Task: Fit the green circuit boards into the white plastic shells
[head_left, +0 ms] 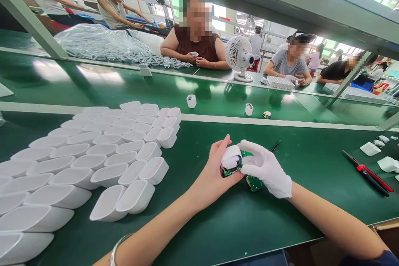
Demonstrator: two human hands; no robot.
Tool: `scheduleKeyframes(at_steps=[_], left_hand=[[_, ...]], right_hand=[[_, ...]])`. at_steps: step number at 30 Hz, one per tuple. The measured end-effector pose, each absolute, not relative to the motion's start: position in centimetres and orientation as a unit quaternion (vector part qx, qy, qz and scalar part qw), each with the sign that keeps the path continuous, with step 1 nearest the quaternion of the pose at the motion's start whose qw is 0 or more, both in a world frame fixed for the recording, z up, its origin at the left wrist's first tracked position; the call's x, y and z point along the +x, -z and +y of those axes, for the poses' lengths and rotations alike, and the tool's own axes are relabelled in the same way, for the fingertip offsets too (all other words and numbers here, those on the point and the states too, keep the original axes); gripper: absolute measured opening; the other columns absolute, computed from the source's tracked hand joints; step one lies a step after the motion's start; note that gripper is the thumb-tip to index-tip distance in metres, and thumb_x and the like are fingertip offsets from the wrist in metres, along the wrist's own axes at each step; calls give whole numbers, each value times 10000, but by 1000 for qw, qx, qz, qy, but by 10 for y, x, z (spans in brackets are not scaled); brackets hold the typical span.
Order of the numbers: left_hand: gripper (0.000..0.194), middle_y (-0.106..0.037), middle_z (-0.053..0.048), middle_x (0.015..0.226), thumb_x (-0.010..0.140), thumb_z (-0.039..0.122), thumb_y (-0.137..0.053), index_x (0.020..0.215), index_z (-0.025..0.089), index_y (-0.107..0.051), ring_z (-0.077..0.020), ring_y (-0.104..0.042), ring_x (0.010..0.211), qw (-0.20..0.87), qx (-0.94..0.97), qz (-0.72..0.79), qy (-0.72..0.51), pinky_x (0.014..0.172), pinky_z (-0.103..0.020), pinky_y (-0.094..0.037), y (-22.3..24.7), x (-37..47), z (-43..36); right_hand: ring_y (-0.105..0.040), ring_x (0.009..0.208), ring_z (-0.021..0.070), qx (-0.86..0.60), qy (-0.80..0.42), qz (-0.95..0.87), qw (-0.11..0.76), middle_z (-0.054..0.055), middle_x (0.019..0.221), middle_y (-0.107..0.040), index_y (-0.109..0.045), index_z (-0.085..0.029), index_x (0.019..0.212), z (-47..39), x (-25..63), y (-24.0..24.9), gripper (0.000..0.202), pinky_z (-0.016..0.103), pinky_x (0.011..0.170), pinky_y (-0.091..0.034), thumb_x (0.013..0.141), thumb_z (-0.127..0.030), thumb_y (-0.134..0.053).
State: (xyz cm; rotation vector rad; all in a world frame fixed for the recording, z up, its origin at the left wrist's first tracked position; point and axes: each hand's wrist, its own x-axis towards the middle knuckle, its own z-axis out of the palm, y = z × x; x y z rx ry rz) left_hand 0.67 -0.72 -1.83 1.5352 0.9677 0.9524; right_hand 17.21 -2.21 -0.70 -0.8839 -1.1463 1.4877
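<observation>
My bare left hand (215,170) is wrapped round a white plastic housing (230,152). A green circuit board (232,170) with dark parts shows at the housing's near, open side; how far in it sits I cannot tell. My right hand (264,168), in a white glove, pinches at the board's right edge with thumb and fingers. Below and behind the gloved fingers, another green circuit board (254,183) lies on the bench, partly hidden. The dark tip of a thin tool (276,146) pokes out beyond the right hand.
Rows of white open housings (121,158) cover the left of the green bench (199,232). Red-and-black pliers (369,174) lie to the right, near more white parts (370,149). Farther off stand two housings (191,101), a small board (267,114) and a fan (239,56). Co-workers sit opposite.
</observation>
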Motion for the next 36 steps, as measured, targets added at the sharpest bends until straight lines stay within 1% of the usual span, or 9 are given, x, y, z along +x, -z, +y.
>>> scheduleKeyframes(at_steps=[5, 8, 11, 16, 21, 25, 30, 33, 36], left_hand=[[1012, -296, -47, 1281, 685, 412, -682, 1431, 389, 3, -201, -503, 991, 554, 631, 413, -352, 857, -381, -477, 26, 1, -6], [1029, -398, -55, 1269, 631, 375, -732, 1440, 352, -95, -218, -531, 997, 621, 574, 386, -369, 875, -396, -467, 23, 1, -3], [930, -506, -103, 1281, 619, 340, -756, 1409, 207, -284, -266, -502, 1141, 688, 477, 366, -406, 972, -394, -413, 11, 5, -2], [784, -623, -146, 1189, 550, 312, -815, 1232, 77, -507, -284, -539, 1134, 677, 443, 377, -451, 1000, -398, -413, 3, 9, -2], [831, -625, -106, 1203, 511, 264, -831, 1257, 98, -505, -248, -561, 1111, 667, 462, 369, -453, 950, -328, -466, 9, 7, 0], [559, -729, -40, 890, 528, 284, -821, 1049, 142, -674, -192, -647, 806, 632, 512, 387, -434, 721, -268, -534, 10, 6, 2], [331, -674, 17, 617, 601, 319, -778, 892, 166, -736, -99, -550, 512, 619, 536, 383, -428, 496, -196, -471, 13, 8, 1], [324, -684, 15, 620, 626, 328, -763, 909, 172, -734, -111, -575, 539, 627, 529, 387, -421, 529, -202, -490, 13, 9, 1], [366, -736, -4, 848, 622, 317, -769, 964, 198, -717, -148, -643, 736, 653, 506, 380, -415, 709, -226, -518, 12, 9, 1]], right_hand=[[-620, 1015, 207, -333, -672, -487, 447, 44, 1132, -646, -594, -223, 1137, -21, 174, 7, 585, 402, 940, -455, 593, -158, -797], [-617, 1023, 234, -375, -650, -461, 474, 58, 1084, -671, -622, -204, 1093, -19, 174, 8, 563, 442, 965, -427, 564, -186, -815], [-591, 1067, 246, -399, -618, -432, 522, 62, 1080, -677, -648, -196, 1045, -17, 175, 7, 524, 451, 1004, -385, 553, -241, -821], [-561, 1109, 244, -392, -633, -432, 509, 54, 1128, -658, -634, -205, 1084, -17, 176, -1, 562, 449, 1032, -352, 557, -267, -820], [-584, 1070, 244, -392, -615, -457, 508, 44, 1090, -673, -640, -196, 1080, -19, 175, -4, 517, 450, 1013, -377, 597, -291, -797], [-605, 1023, 229, -407, -589, -474, 512, 47, 1049, -686, -655, -200, 1054, -18, 174, 3, 450, 402, 958, -428, 635, -318, -766], [-645, 841, 220, -437, -554, -482, 520, 60, 887, -709, -686, -166, 885, -18, 171, 13, 334, 374, 797, -504, 609, -339, -761], [-647, 789, 210, -459, -549, -454, 531, 60, 838, -703, -666, -154, 843, -17, 171, 14, 338, 376, 763, -509, 574, -328, -773], [-645, 840, 210, -461, -555, -459, 519, 57, 877, -701, -648, -165, 908, -16, 173, 10, 405, 384, 805, -499, 553, -304, -785]])
